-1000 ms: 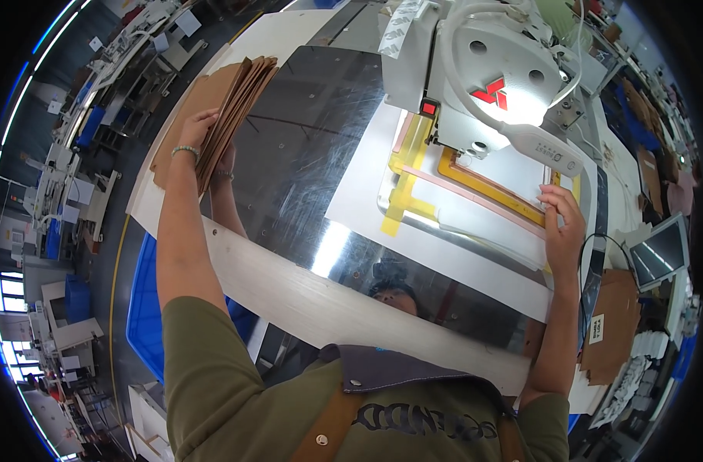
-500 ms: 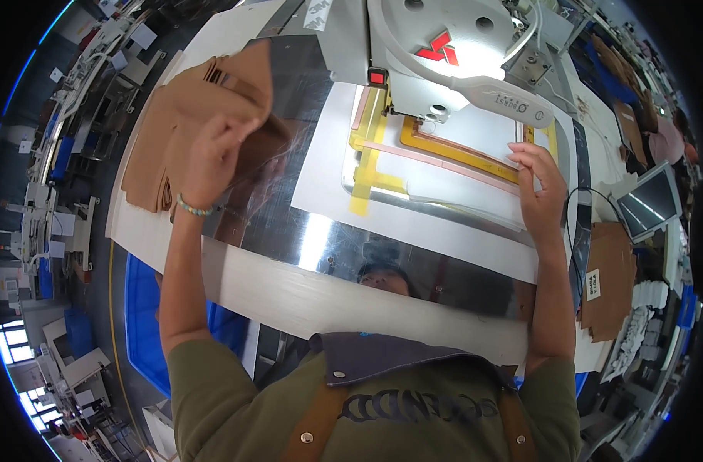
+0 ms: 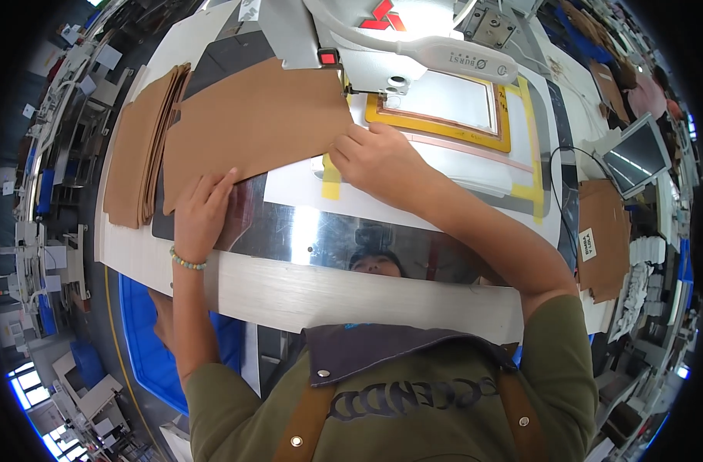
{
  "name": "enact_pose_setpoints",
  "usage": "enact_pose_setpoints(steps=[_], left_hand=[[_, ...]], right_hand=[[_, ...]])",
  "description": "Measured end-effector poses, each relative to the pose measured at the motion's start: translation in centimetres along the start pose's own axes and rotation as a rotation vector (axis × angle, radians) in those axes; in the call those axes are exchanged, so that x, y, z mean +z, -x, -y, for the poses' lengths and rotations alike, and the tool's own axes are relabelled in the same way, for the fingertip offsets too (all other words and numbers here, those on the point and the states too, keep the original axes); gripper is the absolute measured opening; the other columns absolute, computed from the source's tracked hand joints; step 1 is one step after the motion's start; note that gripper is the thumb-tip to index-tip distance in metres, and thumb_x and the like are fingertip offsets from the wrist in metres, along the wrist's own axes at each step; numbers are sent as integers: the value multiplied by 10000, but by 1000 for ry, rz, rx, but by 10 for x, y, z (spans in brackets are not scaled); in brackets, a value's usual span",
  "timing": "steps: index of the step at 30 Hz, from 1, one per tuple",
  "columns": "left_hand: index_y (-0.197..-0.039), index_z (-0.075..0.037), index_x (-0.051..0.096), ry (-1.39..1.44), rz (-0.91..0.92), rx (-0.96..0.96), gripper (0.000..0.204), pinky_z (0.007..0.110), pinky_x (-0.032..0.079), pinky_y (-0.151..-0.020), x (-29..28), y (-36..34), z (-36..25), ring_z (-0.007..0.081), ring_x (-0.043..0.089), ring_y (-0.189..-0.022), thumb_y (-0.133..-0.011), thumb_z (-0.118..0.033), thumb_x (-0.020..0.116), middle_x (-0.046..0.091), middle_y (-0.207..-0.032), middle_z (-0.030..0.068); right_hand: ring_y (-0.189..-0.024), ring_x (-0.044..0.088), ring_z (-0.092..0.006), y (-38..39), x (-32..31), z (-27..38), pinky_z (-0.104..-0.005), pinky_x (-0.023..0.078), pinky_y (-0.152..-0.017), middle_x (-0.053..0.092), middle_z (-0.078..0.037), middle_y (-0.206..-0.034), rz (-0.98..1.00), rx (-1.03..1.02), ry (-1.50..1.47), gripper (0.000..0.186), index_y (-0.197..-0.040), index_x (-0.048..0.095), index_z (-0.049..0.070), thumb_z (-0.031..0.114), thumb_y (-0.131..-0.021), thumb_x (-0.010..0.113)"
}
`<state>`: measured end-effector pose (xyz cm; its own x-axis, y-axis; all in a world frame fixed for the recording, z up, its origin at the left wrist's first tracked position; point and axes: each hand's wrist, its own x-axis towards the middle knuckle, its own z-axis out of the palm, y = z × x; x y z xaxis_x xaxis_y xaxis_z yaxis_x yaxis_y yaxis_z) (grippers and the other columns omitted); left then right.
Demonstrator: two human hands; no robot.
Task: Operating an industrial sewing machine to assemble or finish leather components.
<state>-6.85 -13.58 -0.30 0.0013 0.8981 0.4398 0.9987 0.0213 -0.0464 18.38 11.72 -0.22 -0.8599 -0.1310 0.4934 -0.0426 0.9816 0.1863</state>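
Note:
A large brown fabric piece (image 3: 259,115) is spread over the left part of the shiny metal plate (image 3: 278,231). My left hand (image 3: 201,209) has its near left edge between closed fingers, the thumb mostly hidden. At the right corner of the same piece, my right hand (image 3: 382,165) pinches the cloth beside the machine head. Just right of that hand lies a yellow frame (image 3: 436,129) with a white middle, on a white sheet with yellow tape (image 3: 331,181). Farther left rests a stack of brown fabric pieces (image 3: 135,154).
The sewing machine head (image 3: 290,35) overhangs the far side, with a lit lamp arm (image 3: 463,58) across it. A dark screen (image 3: 636,158) and brown pieces (image 3: 604,239) are at the right. A blue bin (image 3: 147,339) stands below the table's left edge.
One brown piece has come off the stack and been laid flat to the right. My right hand has moved left from the yellow frame to its corner. My left hand has moved nearer me.

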Motion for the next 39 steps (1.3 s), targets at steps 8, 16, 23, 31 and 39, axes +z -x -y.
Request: enact_pose_setpoints(steps=[8,16,23,31,39], left_hand=[[-1157,-24,767,-224,11,-179,300,388,594,-836,-12,52,52,274,711,-973,-866,13,708,720,-1067,85],[-1178,-11,766,-142,15,6,338,377,593,-834,16,-21,52,276,709,-973,-847,23,707,717,-1079,91],[-1247,11,735,76,-64,359,423,391,575,-815,51,-114,-4,298,688,-947,-826,27,698,713,-1059,119],[-1294,-7,718,107,50,567,444,383,556,-872,74,-165,-55,280,663,-1009,-853,-44,687,702,-1159,101],[-1457,-40,648,130,109,263,490,463,462,-1149,67,-136,-76,357,559,-1389,-974,-118,684,607,-1506,157]], right_hand=[[-842,635,-192,-5,11,-2,-305,498,-697,621,-19,-788,-59,-23,97,53,-767,723,90,73,-760,774],[-849,596,-174,40,-28,-27,-280,473,-692,580,-9,-854,41,31,169,99,-829,650,110,106,-789,742],[-901,634,-173,130,-83,-62,-306,495,-723,600,-24,-869,100,141,195,74,-797,647,101,92,-780,719],[-960,682,-221,206,-118,-101,-342,558,-782,692,-41,-972,257,349,353,221,-1007,747,37,74,-789,733],[-1406,546,-310,232,-116,-60,-451,466,-1115,648,-107,-1451,171,678,236,385,-1303,722,7,285,-1040,678]])
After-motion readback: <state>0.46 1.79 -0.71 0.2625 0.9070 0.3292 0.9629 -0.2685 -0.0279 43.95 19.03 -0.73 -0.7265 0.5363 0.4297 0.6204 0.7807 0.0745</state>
